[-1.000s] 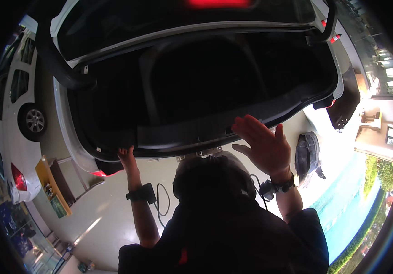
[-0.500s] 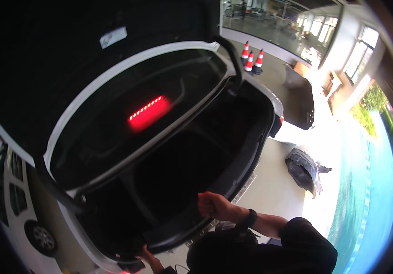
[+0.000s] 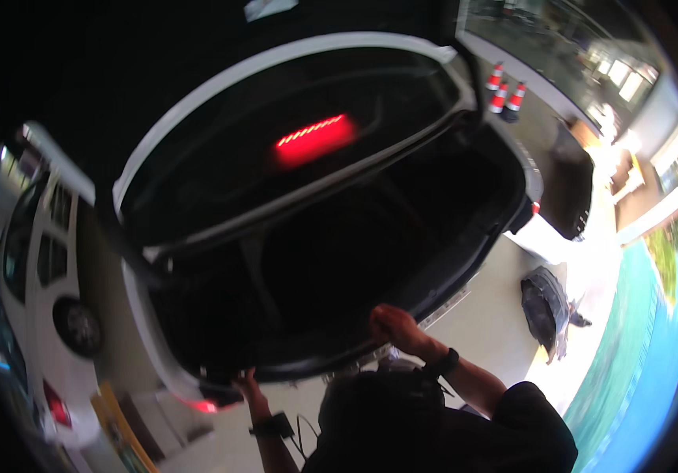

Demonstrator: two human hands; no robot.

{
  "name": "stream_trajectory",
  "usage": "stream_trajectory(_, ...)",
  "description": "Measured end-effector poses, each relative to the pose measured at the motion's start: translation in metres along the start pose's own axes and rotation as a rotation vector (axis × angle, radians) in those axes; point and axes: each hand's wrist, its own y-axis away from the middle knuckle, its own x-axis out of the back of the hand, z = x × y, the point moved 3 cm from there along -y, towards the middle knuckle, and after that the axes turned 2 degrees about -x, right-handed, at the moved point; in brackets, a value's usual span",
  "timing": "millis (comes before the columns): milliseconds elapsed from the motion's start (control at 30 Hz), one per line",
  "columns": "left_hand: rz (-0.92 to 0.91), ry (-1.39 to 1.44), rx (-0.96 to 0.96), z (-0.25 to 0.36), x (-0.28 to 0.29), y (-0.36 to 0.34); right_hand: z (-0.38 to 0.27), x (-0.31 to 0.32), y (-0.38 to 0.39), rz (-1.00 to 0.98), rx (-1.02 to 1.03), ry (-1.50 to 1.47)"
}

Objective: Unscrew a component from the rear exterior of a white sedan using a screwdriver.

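2 hands [image 3: 394, 327] on trunk lid [image 3: 299, 260] edge

Both hands, left hand [image 3: 246, 386] and right hand [image 3: 390, 327], touch the open trunk's rim [image 3: 315, 366].

A car workshop or garage forecourt. A white car's raised boot lid [image 3: 291, 142] with a glowing red brake light [image 3: 315, 140] fills the view, a second white car [image 3: 47, 292] stands on the smooth concrete floor [image 3: 489, 315], and red-and-white traffic cones [image 3: 506, 91] sit near a glass-fronted building [image 3: 560, 47].
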Motion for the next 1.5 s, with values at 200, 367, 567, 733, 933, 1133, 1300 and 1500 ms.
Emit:
stream_trajectory(200, -0.007, -0.19, -0.374, 0.022, -0.011, 0.03, 0.036, -0.025, -0.047, -0.333, -0.173, 0.449)
stream_trajectory(367, -0.032, -0.359, -0.369, 0.058, 0.01, 0.057, 0.085, -0.095, -0.091, -0.594, -0.047, 1.04)
stream_trajectory(567, -0.132, -0.45, -0.357, 0.062, 0.016, 0.061, 0.171, -0.174, -0.147, -0.945, 0.659, 1.46)
stream_trajectory(733, -0.196, -0.442, -0.304, 0.06, 0.015, 0.06, 0.206, -0.199, -0.164, -1.131, 0.658, 1.716)
stream_trajectory(933, -0.139, -0.384, -0.352, 0.062, 0.013, 0.056, 0.219, -0.21, -0.164, -1.048, 0.779, 1.82)
stream_trajectory(1133, -0.1, -0.457, -0.332, 0.064, 0.01, 0.052, 0.2, -0.22, -0.178, -1.147, 0.883, 1.54)
stream_trajectory(1300, 0.082, -0.603, -0.258, 0.086, 0.002, 0.049, 0.185, -0.219, -0.166, -1.145, 0.813, 1.597)
stream_trajectory(1500, 0.233, -0.715, -0.282, 0.082, -0.001, 0.047, 0.181, -0.218, -0.156, -1.199, 0.781, 1.708)
